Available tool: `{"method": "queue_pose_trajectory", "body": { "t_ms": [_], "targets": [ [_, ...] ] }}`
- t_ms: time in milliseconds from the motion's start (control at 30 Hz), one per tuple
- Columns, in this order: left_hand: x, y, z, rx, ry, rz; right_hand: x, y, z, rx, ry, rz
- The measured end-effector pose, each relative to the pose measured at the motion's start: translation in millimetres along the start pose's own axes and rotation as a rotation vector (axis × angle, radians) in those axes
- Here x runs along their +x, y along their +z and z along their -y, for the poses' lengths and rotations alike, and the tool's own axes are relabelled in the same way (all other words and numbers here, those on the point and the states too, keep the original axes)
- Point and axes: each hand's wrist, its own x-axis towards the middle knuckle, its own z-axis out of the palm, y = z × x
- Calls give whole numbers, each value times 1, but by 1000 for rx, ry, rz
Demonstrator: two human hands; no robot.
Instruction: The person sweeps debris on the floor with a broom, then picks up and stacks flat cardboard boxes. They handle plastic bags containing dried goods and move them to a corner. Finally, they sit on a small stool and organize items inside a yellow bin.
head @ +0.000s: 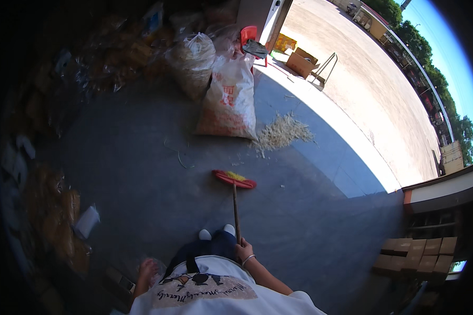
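Observation:
My right hand (244,251) grips the wooden handle of a broom (235,204). The broom's red head (234,180), with red and yellow bristles, rests on the grey floor ahead of my feet. Low at the left, my left hand (147,268) is closed around what looks like a clear plastic bag (156,271). Beyond the broom head, a pile of pale shreds (285,132) lies beside a large white woven sack (230,102) with red printing. A few small scraps lie loose between pile and broom.
A tied sack (193,63) and a red chair (248,34) stand behind the printed sack. Bagged brown goods (57,216) line the left. Stacked cartons (416,252) stand at right. An open cardboard box (300,63) sits outside the doorway. A green strand (180,157) lies on the floor.

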Motion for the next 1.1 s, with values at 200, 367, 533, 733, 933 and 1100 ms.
{"method": "queue_pose_trajectory", "body": {
  "t_ms": [200,367,533,733,933,1100],
  "targets": [
    [2,-30,19,288,93,51,-20,-62,-26,-351,152,-38],
    [24,-46,17,-344,-191,64,25,-72,-98,-315,-174,-86],
    [8,33,-48,-15,-67,-118,87,-83,-81,21,-101,-158],
    [5,131,-109,99,-50,-122,170,-77,88,472,137,-191],
    [24,195,-118,73,-46,-77,258,-155,209,401,59,-152],
    [39,213,-106,61,-99,-48,181,-186,152,262,85,-132]
  ]
}}
